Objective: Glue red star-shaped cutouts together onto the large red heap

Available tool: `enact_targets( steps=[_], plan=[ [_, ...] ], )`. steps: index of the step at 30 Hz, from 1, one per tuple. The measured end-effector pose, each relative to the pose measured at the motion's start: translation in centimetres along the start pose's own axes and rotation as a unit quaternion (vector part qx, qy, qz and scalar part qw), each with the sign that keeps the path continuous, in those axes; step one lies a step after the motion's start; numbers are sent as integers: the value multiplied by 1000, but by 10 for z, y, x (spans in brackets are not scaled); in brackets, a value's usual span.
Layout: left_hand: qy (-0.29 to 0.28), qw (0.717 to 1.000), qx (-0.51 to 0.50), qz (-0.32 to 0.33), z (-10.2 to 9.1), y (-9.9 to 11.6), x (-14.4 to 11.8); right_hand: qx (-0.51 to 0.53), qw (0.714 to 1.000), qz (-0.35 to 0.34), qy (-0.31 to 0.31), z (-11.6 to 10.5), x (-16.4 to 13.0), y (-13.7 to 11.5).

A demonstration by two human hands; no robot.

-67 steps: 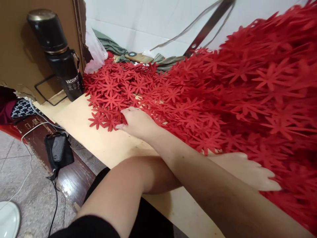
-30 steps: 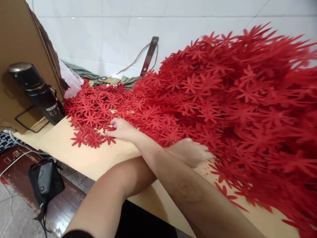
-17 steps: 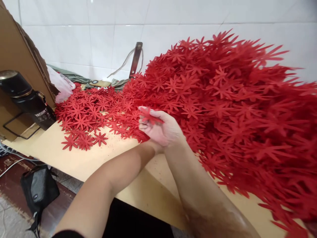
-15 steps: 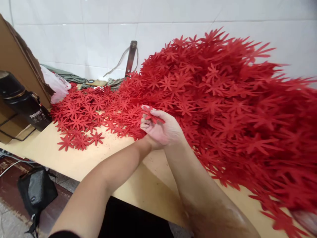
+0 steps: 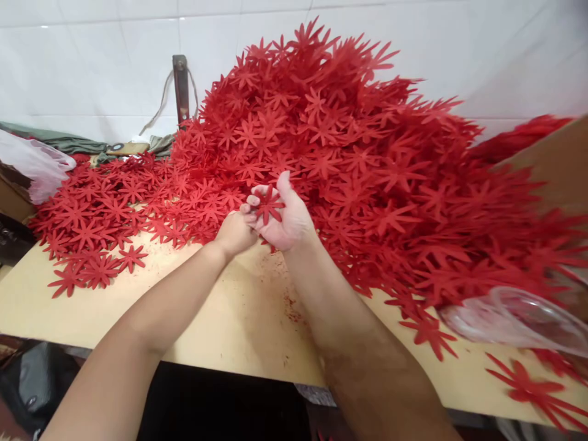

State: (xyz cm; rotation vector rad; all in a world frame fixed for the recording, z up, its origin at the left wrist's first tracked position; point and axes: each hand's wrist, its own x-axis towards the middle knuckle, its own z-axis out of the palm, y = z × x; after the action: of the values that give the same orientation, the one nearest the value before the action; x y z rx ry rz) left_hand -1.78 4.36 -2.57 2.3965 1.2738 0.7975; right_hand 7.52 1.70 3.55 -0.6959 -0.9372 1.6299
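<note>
My right hand (image 5: 287,217) is raised palm up in front of a huge heap of red flower-shaped cutouts (image 5: 367,153) and holds one red cutout (image 5: 269,205) between thumb and fingers. Pressed against its left side is my left hand (image 5: 233,234), curled, with its fingertips hidden behind the right hand. Both hands hover over the tan tabletop (image 5: 229,318) at the foot of the heap. A flatter layer of the same cutouts (image 5: 101,214) spreads out to the left.
A clear plastic bag (image 5: 519,318) lies at the right table edge, with a cardboard panel (image 5: 555,165) behind it. At the far left sit a white plastic bag (image 5: 32,171) and olive cloth (image 5: 68,142). A metal bracket (image 5: 180,86) hangs on the tiled wall.
My right hand left the flat cutouts at the left and rose with one cutout in it. My left hand came back from the heap to meet it. The view swung right.
</note>
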Motion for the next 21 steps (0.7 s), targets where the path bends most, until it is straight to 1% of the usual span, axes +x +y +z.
enact_targets(
  steps=[1,3,7,10,12,13,16,18,19,21],
  plan=[
    [7,1000,-7,0,-1,-5,-3,7,1000,6,7,-3,2,0],
    [30,999,-25,-9,-2,-9,-5,23,999,10,21,-8,5,1],
    [90,990,-94,-50,-1,-2,-4,55,996,9,63,-20,8,5],
    [137,971,-181,-73,-1,3,0,69,994,15,78,-27,8,6],
    [161,945,-263,-105,-3,6,2,70,994,30,82,-26,6,5],
    [170,927,-309,-127,-4,7,4,70,993,42,89,-25,6,5],
    [194,857,-441,-182,-9,13,7,75,987,69,124,-16,3,3],
    [205,817,-502,-195,-13,18,7,72,985,70,140,-10,2,3],
    [210,805,-519,-197,-14,21,6,68,986,68,140,-7,1,4],
    [219,798,-525,-200,-16,27,6,59,989,56,126,-4,1,6]
  ],
)
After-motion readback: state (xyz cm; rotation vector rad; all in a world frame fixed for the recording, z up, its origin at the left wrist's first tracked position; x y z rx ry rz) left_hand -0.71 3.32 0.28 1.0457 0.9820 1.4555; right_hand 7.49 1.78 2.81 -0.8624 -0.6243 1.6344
